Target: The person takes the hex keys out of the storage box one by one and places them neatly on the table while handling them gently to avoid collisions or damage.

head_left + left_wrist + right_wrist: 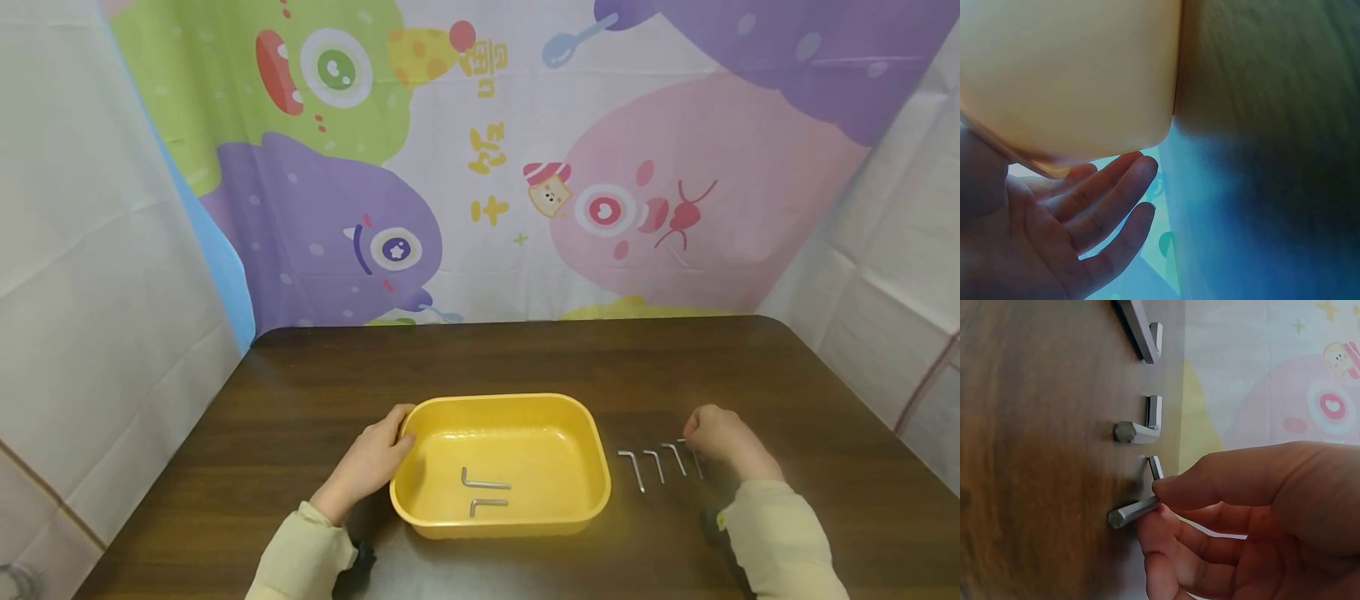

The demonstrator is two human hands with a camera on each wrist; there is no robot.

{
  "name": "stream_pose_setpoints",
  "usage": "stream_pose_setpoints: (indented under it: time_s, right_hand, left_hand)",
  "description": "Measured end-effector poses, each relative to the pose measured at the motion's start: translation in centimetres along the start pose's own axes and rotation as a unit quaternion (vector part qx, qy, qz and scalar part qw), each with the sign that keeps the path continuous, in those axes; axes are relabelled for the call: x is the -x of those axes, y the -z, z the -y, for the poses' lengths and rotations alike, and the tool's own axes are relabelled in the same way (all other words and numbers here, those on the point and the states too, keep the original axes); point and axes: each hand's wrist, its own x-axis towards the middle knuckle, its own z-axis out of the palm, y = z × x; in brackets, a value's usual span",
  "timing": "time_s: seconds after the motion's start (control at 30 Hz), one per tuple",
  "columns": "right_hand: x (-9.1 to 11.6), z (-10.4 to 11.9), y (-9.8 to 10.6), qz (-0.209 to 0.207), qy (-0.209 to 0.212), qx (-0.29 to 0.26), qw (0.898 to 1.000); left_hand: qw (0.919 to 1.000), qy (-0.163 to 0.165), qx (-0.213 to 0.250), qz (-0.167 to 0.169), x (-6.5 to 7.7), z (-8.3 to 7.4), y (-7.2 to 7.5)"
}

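A yellow plastic basin (502,528) stands on the dark wooden table. At its left end my left hand (371,460) grips the rim, thumb over the top and fingers along the outer wall (1085,75). Two L-shaped hex keys, one longer (487,485) and one shorter (491,502), lie inside on the basin's floor. Right of the basin my right hand (726,439) pinches another hex key (1137,511) near its bend, between thumb and fingertips. Three more hex keys (636,472) lie in a row between that hand and the basin.
The table (420,358) ends at a back edge against a cloth (480,275) printed with cartoon monsters. Pale cloth hangs at the left (97,250) and at the right (892,275).
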Motion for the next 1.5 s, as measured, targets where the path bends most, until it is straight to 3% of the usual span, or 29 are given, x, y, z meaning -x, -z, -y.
stream_pose_setpoints:
  time_s: [0.3, 0.9, 1.2, 1.5]
  right_hand:
    - [0.1, 0.1, -0.3, -0.016, 0.003, 0.029, 0.999]
    - [0.4, 0.6, -0.1, -0.019, 0.006, 0.034, 0.999]
    - [0.5, 1.8, 0.3, -0.068, 0.028, 0.041, 0.996]
    - [0.9, 5.5, 0.3, -0.149, 0.081, 0.054, 0.984]
  left_hand:
    - [1.0000, 0.004, 0.002, 0.001, 0.1, -0.1, 0.0]
    - [0.9999, 0.006, 0.010, 0.002, 0.1, 0.0, 0.0]
    - [1.0000, 0.003, 0.002, 0.000, 0.0, -0.1, -0.1]
    - [1.0000, 0.001, -0.004, -0.003, -0.1, -0.1, 0.0]
